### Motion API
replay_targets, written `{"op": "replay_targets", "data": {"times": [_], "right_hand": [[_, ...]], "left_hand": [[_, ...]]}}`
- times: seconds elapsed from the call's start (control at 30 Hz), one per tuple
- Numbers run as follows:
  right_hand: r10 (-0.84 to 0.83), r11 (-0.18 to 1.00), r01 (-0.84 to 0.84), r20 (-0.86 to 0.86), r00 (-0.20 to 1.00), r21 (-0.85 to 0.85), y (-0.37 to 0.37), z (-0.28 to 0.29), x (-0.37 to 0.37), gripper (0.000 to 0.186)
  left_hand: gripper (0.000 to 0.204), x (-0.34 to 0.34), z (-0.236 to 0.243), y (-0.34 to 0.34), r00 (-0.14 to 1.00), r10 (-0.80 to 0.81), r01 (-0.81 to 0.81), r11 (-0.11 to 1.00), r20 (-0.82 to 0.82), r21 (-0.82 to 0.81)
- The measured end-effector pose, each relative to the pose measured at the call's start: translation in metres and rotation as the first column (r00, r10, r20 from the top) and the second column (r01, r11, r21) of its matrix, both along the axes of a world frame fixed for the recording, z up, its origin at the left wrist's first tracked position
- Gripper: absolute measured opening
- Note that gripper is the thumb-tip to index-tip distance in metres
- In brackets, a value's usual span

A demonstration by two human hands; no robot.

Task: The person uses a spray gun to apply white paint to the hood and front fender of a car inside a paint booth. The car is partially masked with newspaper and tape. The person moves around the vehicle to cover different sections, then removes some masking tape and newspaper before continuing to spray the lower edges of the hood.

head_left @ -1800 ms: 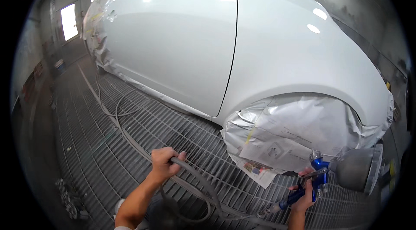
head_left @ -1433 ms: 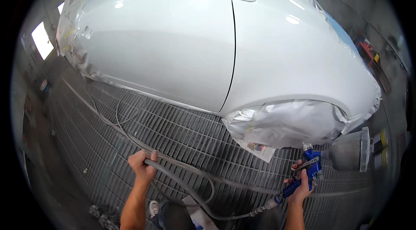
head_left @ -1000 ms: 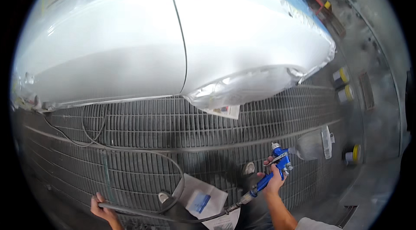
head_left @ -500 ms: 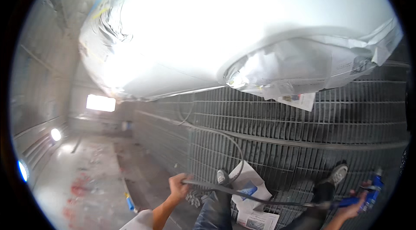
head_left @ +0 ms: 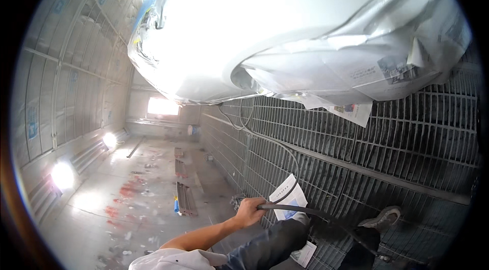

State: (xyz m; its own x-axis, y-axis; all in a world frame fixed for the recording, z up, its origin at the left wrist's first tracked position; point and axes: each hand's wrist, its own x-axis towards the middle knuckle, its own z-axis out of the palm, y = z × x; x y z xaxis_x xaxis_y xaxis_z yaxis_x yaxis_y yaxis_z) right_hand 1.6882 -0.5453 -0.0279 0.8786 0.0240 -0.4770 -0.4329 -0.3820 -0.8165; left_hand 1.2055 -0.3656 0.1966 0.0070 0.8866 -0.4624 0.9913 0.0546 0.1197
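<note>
Head view, left to right: wall lamp (head_left: 62, 174) lit, then grey floor (head_left: 158, 168) with red stains. White car body (head_left: 229, 25) up top. Left hand (head_left: 250, 211) next, fingers wrapped round the grey hose (head_left: 310, 211), firm fist, held above the grated floor (head_left: 412, 137) near its left edge. Printed sheet (head_left: 289, 192) lies just inside that edge, partly behind the hose. Crumpled masking paper (head_left: 326, 74) covers the wheel arch further right, shoe (head_left: 385, 218) below it on the grating.

Hose handling, my guess: fairly light, bendy but springy, rubbery so not very slippery, hard to damage. Best hold is a full palm wrap on the plain run, about where I have it; the metal coupling (head_left: 383, 257) looks stiff.

Long axis of the held run: from my fist rightward, sagging toward lower right, coupling end pointing right. Another stretch, seemingly the same hose, loops back along the grating toward its far left corner. Right hand is out of sight; can't tell what it grasps.
</note>
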Motion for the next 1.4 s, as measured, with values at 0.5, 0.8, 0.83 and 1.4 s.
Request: {"op": "replay_targets", "data": {"times": [0.5, 0.8, 0.83, 1.4], "right_hand": [[0.256, 0.958, -0.253, -0.004, 0.967, 0.133, 0.061, 0.225, -0.004, 0.038], [0.416, 0.874, -0.397, -0.011, 0.909, 0.282, 0.125, 0.308, -0.053, 0.038], [0.43, 0.87, -0.402, -0.042, 0.902, 0.287, 0.127, 0.293, -0.065, 0.038], [0.268, 0.954, -0.265, -0.009, 0.963, 0.14, 0.135, 0.118, -0.131, 0.039]], "left_hand": [[0.041, -0.07, 0.126, -0.064, 0.968, 0.249, -0.248, 0.929, 0.032, 0.274], [0.048, -0.118, 0.177, -0.079, 0.888, 0.412, -0.458, 0.751, 0.204, 0.477], [0.048, -0.123, 0.17, -0.087, 0.86, 0.468, -0.505, 0.722, 0.204, 0.474], [0.04, -0.155, 0.028, -0.051, 0.865, 0.496, -0.48, 0.769, 0.078, 0.422]]}}
